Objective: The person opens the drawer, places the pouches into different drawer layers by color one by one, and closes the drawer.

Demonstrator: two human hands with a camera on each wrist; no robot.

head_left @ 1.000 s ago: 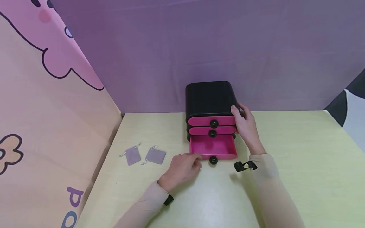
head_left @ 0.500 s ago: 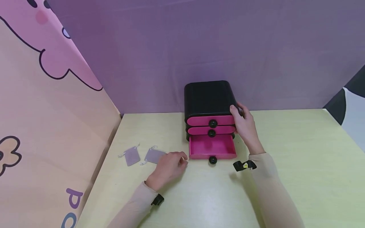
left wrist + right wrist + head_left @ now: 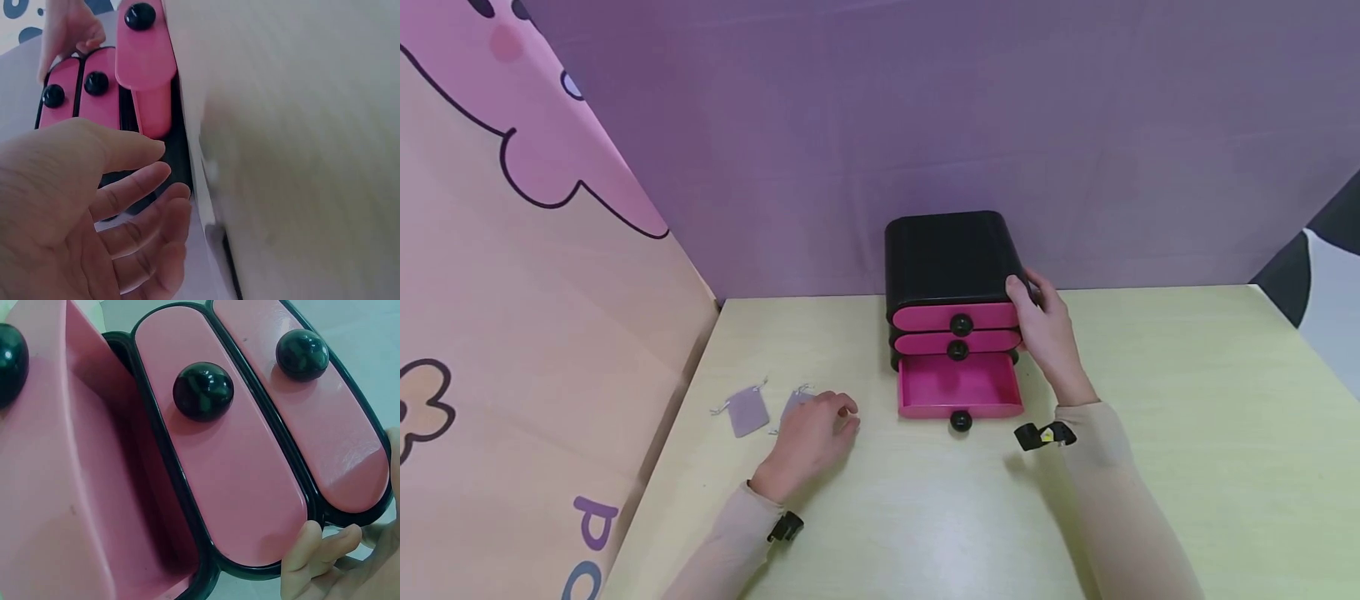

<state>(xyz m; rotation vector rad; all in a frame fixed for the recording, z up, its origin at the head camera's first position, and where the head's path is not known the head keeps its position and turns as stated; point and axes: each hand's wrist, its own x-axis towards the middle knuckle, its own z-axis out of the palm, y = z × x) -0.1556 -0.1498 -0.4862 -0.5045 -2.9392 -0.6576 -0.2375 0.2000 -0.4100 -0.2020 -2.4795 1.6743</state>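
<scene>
A small black chest of drawers (image 3: 953,254) with pink drawer fronts and round black knobs stands against the purple backdrop. Its bottom drawer (image 3: 917,412) is pulled out, and the inside that shows is bare pink. My right hand (image 3: 1054,346) holds the chest's right side, thumb at the top front corner. In the right wrist view, fingertips (image 3: 305,540) lie at the edge of the middle drawer. Left of the drawer, my left hand (image 3: 808,442) hangs with loosely bent fingers and nothing between them. It partly covers one grey drawstring pouch (image 3: 794,401); a second pouch (image 3: 748,411) lies farther left.
Everything stands on a pale wood-look table (image 3: 1187,433). A purple cloth backdrop (image 3: 775,150) rises behind it, and a printed panel (image 3: 535,333) stands along the left edge. Each sleeve carries a black wrist camera strap (image 3: 786,527).
My left hand has left the front of the bottom drawer and moved left, over the nearer pouch. The right hand, chest and open drawer have stayed in place.
</scene>
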